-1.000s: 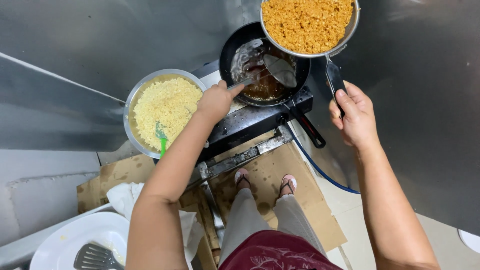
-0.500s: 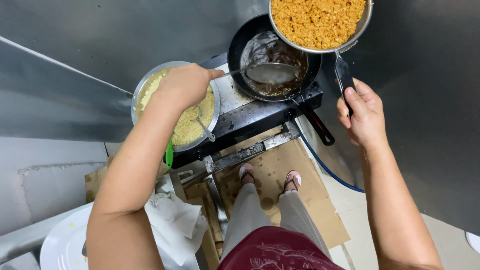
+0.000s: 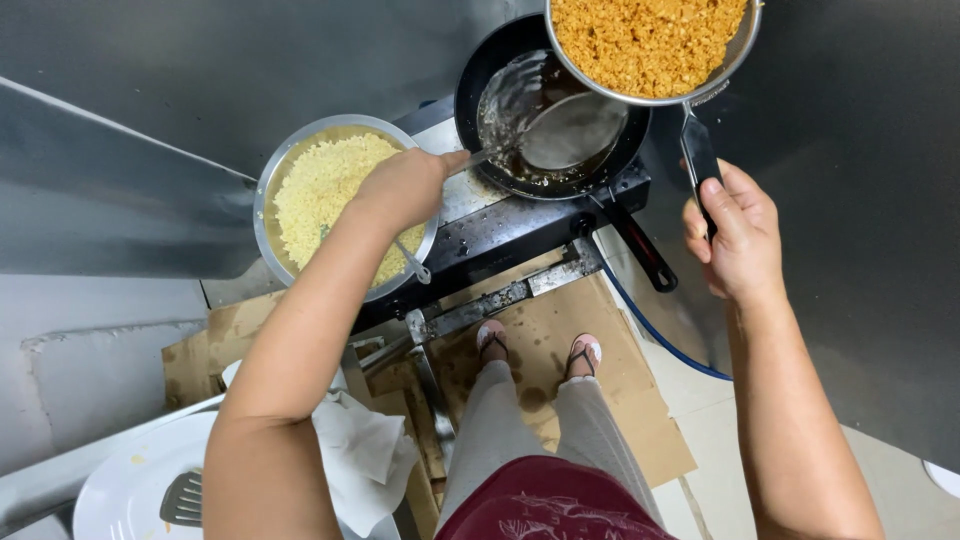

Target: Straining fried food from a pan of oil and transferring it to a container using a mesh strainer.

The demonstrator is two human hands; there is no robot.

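Steel glints where the ladle [image 3: 565,135] sits tilted in the black frying pan [image 3: 500,75], its bowl resting in dark oil. The left hand [image 3: 405,185] is clenched around the ladle's thin handle, just above the metal bowl of pale yellow crumbs [image 3: 320,190] beside the stove [image 3: 520,225]. The right hand [image 3: 735,235] grips the black handle of a round strainer [image 3: 650,45] heaped with golden-brown fried crumbs, held over the far rim of the pan. To do this step well, the strainer seems best kept level and steady over the pan so dripping oil falls back in, while the ladle moves slowly to avoid splashing. The strainer lies ahead of the right hand; the ladle's bowl lies between both hands, nearer the left.
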